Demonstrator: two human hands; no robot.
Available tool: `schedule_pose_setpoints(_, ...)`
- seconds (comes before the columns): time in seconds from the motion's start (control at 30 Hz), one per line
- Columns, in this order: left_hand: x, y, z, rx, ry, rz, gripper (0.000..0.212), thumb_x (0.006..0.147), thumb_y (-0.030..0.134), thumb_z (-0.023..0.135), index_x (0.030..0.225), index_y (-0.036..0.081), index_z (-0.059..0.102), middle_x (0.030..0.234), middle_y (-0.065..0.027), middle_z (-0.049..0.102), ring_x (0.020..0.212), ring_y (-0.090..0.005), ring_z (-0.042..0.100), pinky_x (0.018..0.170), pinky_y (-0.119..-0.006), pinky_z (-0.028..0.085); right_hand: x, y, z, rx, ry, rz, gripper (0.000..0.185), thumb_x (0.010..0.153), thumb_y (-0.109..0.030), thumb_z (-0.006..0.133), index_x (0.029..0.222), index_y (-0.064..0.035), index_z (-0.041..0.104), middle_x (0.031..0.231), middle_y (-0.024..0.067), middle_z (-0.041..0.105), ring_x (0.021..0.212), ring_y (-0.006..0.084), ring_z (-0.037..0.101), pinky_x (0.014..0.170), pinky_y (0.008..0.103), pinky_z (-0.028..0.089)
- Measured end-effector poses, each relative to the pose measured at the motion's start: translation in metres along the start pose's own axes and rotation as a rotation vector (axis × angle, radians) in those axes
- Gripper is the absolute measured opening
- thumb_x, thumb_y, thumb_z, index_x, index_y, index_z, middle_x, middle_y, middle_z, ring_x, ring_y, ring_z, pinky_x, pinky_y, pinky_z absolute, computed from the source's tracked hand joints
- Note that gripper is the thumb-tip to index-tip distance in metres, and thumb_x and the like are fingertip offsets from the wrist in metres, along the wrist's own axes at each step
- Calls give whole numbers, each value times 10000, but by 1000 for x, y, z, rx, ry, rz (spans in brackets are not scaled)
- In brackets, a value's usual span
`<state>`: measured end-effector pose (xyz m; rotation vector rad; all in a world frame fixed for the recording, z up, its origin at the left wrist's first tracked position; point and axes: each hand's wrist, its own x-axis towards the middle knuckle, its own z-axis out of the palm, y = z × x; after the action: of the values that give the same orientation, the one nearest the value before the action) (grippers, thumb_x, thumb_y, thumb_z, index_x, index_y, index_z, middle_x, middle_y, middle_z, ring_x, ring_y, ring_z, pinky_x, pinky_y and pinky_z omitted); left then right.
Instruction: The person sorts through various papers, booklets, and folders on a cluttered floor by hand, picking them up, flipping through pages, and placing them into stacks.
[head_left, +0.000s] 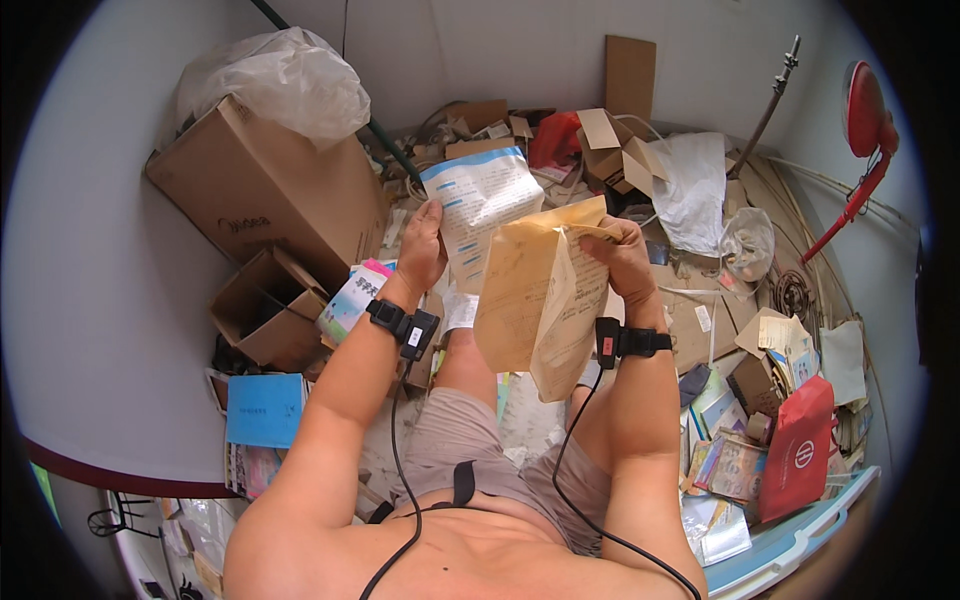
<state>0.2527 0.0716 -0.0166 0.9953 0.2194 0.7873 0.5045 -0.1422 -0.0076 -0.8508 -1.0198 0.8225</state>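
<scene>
My left hand (426, 244) grips the left edge of a printed paper sheet (487, 199), white with a blue band along its top. My right hand (624, 251) is closed on the upper corner of some yellowed printed papers (514, 292), which hang folded and partly fanned over my lap. The yellowed papers overlap the lower right part of the white sheet. Both wrists wear black straps with small devices and cables. The right fingertips are partly hidden behind the papers.
A large cardboard box (300, 187) topped by a plastic bag (292, 82) stands left, above a smaller open box (262, 307) and a blue folder (264, 410). To the right are a red bag (799, 450), piled booklets (727, 465), a light-blue plastic bin (795, 544) and a red lamp (862, 180).
</scene>
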Motion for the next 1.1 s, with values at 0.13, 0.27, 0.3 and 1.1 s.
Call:
schedule_pose_setpoints(0.13, -7, 2, 11, -64, 24, -70, 305, 1108, 226, 427, 1256, 15, 589, 1216, -97, 680, 1116, -199, 657, 973, -332, 532, 1, -5, 11, 99, 72, 50, 194, 856, -8, 752, 1050, -5, 762, 946, 11, 747, 804, 76, 658, 744, 247, 528)
schedule_pose_setpoints(0.27, -16, -6, 20, 146, -57, -79, 330, 1107, 244, 421, 1283, 4, 565, 1237, -97, 668, 1133, -204, 644, 974, -333, 525, 15, 4, 23, -58, 181, 36, 197, 872, -14, 757, 1067, 7, 757, 958, 9, 742, 824, 77, 649, 748, 248, 524)
schedule_pose_setpoints(0.3, -20, -6, 21, 250, -80, -62, 343, 1106, 255, 426, 1295, 1, 557, 1244, -95, 664, 1141, -205, 639, 977, -336, 522, 19, 10, 27, -108, 212, 35, 195, 878, -15, 757, 1071, 12, 755, 961, 9, 741, 828, 77, 645, 750, 249, 523)
schedule_pose_setpoints(1.1, -42, -28, 56, 241, -122, 10, 591, 1031, 485, 584, 1360, -5, 557, 1260, -93, 669, 1091, -154, 647, 950, -312, 521, 22, 27, 39, -1196, 634, -139, 418, 817, -489, 788, 889, -79, 753, 960, 123, 696, 852, 352, 697, 768, 453, 558)
